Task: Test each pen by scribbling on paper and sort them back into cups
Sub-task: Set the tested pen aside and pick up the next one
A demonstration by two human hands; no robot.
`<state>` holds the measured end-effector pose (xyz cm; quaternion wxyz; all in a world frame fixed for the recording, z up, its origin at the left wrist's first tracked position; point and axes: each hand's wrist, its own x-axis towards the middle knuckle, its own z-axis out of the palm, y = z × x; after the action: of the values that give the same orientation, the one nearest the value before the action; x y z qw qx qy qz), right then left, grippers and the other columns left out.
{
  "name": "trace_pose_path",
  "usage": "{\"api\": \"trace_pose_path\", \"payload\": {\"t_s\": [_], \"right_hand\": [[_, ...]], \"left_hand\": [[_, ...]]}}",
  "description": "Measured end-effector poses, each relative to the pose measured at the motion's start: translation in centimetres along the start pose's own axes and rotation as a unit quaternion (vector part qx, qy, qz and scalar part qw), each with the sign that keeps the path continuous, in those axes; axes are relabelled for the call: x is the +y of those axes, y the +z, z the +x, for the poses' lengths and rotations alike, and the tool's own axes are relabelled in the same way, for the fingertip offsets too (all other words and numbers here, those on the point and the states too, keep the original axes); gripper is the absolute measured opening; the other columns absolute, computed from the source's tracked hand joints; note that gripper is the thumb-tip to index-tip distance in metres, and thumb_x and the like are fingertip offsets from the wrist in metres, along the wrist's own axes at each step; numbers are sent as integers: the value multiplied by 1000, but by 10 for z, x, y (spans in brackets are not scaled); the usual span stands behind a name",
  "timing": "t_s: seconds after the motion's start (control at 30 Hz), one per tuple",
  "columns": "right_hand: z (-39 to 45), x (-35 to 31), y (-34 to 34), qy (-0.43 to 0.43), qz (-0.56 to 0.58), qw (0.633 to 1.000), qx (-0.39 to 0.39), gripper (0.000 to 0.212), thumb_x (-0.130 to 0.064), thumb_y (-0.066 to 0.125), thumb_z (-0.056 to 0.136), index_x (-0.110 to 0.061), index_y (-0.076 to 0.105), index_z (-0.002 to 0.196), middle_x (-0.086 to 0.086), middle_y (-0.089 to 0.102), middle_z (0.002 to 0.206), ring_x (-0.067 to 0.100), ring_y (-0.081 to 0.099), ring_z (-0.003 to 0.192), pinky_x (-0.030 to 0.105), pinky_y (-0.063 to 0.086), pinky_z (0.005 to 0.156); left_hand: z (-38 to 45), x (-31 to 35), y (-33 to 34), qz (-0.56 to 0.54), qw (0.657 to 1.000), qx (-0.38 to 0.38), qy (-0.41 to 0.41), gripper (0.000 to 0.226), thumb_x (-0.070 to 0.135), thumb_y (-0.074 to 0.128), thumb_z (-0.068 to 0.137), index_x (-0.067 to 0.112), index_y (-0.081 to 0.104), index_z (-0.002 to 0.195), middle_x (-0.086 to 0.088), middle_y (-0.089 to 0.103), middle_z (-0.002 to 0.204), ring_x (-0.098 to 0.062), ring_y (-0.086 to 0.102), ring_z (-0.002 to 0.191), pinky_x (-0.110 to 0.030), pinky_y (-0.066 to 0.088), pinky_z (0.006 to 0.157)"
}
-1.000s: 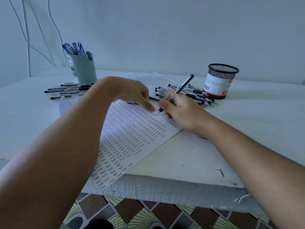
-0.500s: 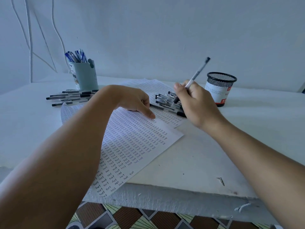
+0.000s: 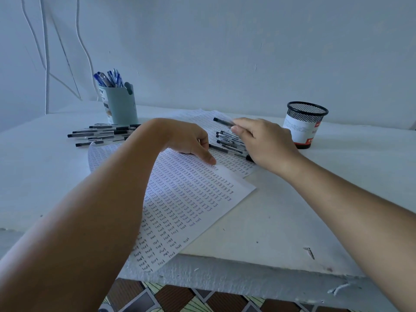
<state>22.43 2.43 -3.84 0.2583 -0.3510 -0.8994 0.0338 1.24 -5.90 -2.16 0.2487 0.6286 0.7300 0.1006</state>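
The task looks to be somewhere in the middle. The paper [image 3: 180, 199] on the table [image 3: 315, 199] is nearly filled with rows of the small handwritten word "test", so many pens have probably been tried already. Behind the paper to the left stands a pale green cup [image 3: 122, 104] with blue pens [image 3: 109, 77] upright in it, and these seem to be sorted. A row of black pens [image 3: 101, 134] lies flat just beside this cup, at the far left corner of the paper, and a second pile of black pens [image 3: 229, 143] lies on the far right part of the paper; from this view it cannot be told which group is tested. The black mesh cup [image 3: 306, 122], to the right of the paper, shows no pen above its rim, so the black pens are not yet sorted into a cup. The right hand [image 3: 265, 143] is over the second pile and pinches one black pen [image 3: 222, 122] in its fingertips; this pen is thin, with a dark cap end and a clear barrel, lies nearly level above the pile, and looks blurred. The left hand [image 3: 189, 138] rests on the paper with loosely curled fingers, the thumb pressing the sheet, and holds nothing.
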Motion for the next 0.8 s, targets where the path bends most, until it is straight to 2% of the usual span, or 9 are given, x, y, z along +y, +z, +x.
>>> {"api": "trace_pose_path", "payload": {"t_s": [0.1, 0.2, 0.27, 0.4, 0.47, 0.57, 0.63, 0.73, 0.8], "right_hand": [[-1, -1, 8, 7, -72, 997, 4, 34, -46, 35, 110, -29, 64, 101, -8, 57, 87, 21, 58, 95, 41, 30, 85], [0, -4, 14, 12, -159, 987, -22, 30, -48, 41, 108, -37, 68, 114, 0, 54, 112, 27, 51, 116, 50, 27, 107], [2, -8, 18, 0, -187, 982, -16, 29, -51, 49, 104, -39, 67, 125, 4, 51, 122, 29, 46, 122, 53, 22, 112], [7, -22, 24, -46, -184, 981, 34, 33, -49, 60, 99, -38, 65, 130, 2, 51, 120, 28, 46, 120, 50, 24, 109], [10, -37, 26, -68, -149, 986, 35, 35, -48, 58, 100, -40, 63, 134, 0, 53, 121, 27, 48, 120, 48, 26, 108], [17, -68, 30, -94, -49, 994, -12, 35, -46, 52, 103, -37, 63, 135, 2, 59, 122, 27, 53, 120, 45, 39, 103], [22, -90, 35, -115, 27, 991, -61, 32, -45, 52, 104, -35, 65, 131, 0, 59, 115, 25, 54, 117, 45, 45, 100], [27, -123, 46, -158, 45, 978, -125, 31, -45, 52, 104, -33, 64, 130, -5, 57, 111, 21, 57, 112, 42, 49, 97], [28, -143, 55, -167, 55, 974, -140, 33, -46, 54, 103, -32, 64, 131, -5, 60, 113, 20, 59, 111, 40, 51, 95]], "left_hand": [[-1, 1, 0, -7, 1000, 1, -1, 52, 57, 84, 72, 15, 64, 96, 3, 59, 80, -16, 49, 74, -33, 40, 76], [-1, 1, -1, -20, 1000, 4, -7, 56, 56, 86, 69, 14, 65, 98, 1, 62, 80, -17, 50, 73, -33, 42, 76], [-2, 1, -2, -32, 999, 12, -10, 52, 53, 88, 68, 15, 65, 96, 0, 64, 79, -17, 52, 73, -35, 44, 75], [-11, 3, -10, -50, 998, 24, -12, 39, 41, 87, 77, 16, 64, 95, -4, 68, 77, -17, 54, 70, -33, 45, 70], [-19, 2, -22, -17, 997, 68, -24, 30, 37, 82, 84, 15, 64, 96, -5, 70, 80, -16, 56, 68, -28, 46, 67], [-38, -12, -42, 75, 982, 158, -64, 17, 29, 74, 91, 17, 65, 97, -1, 72, 89, -13, 62, 72, -28, 44, 65], [-54, -35, -51, 126, 967, 192, -109, 9, 23, 71, 91, 19, 65, 97, 3, 68, 95, -14, 62, 82, -30, 44, 67], [-75, -74, -50, 182, 951, 183, -171, 11, 15, 64, 91, 17, 67, 101, -3, 68, 104, -24, 62, 95, -34, 51, 79], [-85, -93, -44, 183, 949, 179, -186, 15, 13, 63, 92, 11, 69, 106, -6, 68, 106, -26, 63, 99, -37, 53, 87]]}}
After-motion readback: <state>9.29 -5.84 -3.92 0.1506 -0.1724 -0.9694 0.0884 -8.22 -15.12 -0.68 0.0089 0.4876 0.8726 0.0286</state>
